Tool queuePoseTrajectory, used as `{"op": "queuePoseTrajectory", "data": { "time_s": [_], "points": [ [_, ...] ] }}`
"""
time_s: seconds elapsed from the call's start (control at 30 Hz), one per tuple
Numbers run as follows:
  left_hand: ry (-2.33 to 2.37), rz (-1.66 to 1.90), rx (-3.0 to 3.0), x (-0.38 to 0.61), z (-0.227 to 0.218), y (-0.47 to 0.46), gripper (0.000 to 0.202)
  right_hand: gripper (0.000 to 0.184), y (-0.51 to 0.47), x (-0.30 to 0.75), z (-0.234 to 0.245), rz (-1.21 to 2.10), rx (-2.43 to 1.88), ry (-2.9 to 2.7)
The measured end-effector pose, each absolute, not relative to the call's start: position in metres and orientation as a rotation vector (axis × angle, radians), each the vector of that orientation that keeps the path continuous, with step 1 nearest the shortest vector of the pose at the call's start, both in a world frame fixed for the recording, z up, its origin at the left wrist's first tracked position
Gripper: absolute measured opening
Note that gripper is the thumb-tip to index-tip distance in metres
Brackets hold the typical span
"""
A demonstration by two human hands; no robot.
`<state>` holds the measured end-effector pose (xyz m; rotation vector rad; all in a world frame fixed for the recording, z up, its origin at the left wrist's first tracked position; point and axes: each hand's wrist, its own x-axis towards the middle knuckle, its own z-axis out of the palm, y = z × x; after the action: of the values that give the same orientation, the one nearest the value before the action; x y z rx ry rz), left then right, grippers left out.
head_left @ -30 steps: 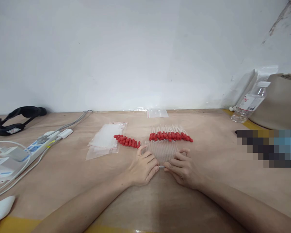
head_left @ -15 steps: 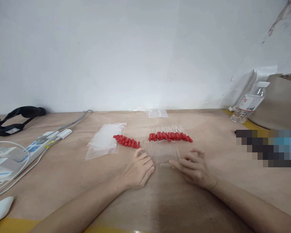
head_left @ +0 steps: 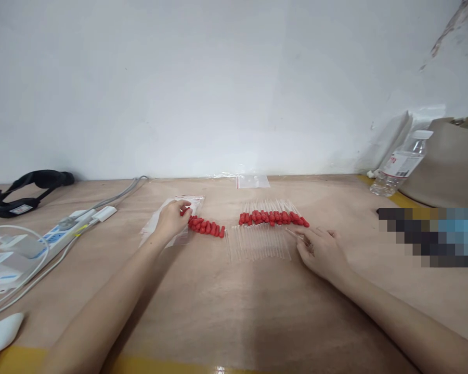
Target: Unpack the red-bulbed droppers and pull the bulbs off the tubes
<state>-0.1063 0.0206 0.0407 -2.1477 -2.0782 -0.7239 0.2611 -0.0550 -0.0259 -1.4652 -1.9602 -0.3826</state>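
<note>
My left hand (head_left: 173, 218) is closed at the left end of a row of red rubber bulbs (head_left: 206, 227), its fingertips pinching the endmost bulb. Beneath that hand lie clear zip bags (head_left: 152, 223). My right hand (head_left: 322, 249) is closed on a thin glass dropper tube (head_left: 294, 233), whose end sticks out leftward past the fingers. Beside it, a row of bare glass tubes (head_left: 259, 244) lies side by side on the table. Just behind them rests a row of glass droppers with red bulbs (head_left: 273, 218), bulbs towards me.
A white power strip (head_left: 50, 239) with plugs and cables runs along the left, near a black strap-like headset (head_left: 27, 192). Another small zip bag (head_left: 253, 181) lies by the wall. A plastic bottle (head_left: 401, 166) leans against a beige container (head_left: 444, 156) at right.
My left hand has moved left and away from me, from the glass tubes to the far end of the bulbs. My right hand has risen from the tubes' near ends, now with a tube.
</note>
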Motion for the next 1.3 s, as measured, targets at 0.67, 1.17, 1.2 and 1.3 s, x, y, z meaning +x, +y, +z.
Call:
{"op": "queuePoseTrajectory", "data": {
  "time_s": [0.67, 1.17, 1.2, 1.3],
  "points": [
    [-1.530, -0.654, -2.583, -0.007, 0.037, 0.018, 0.022, 0.020, -0.053, 0.248, -0.033, -0.246, -1.428, -2.021],
    [-1.718, -1.077, -2.628, 0.008, 0.009, 0.013, 0.009, 0.029, -0.048, 0.249, -0.036, 0.015, -1.523, -1.942],
    [-1.697, -1.144, -2.610, 0.006, 0.009, 0.007, 0.009, 0.032, -0.047, 0.249, -0.037, 0.023, -1.529, -1.929],
    [-1.594, -1.352, -2.549, -0.004, 0.007, -0.012, 0.007, 0.038, -0.046, 0.251, -0.037, 0.004, -1.510, -1.845]
  ]
}}
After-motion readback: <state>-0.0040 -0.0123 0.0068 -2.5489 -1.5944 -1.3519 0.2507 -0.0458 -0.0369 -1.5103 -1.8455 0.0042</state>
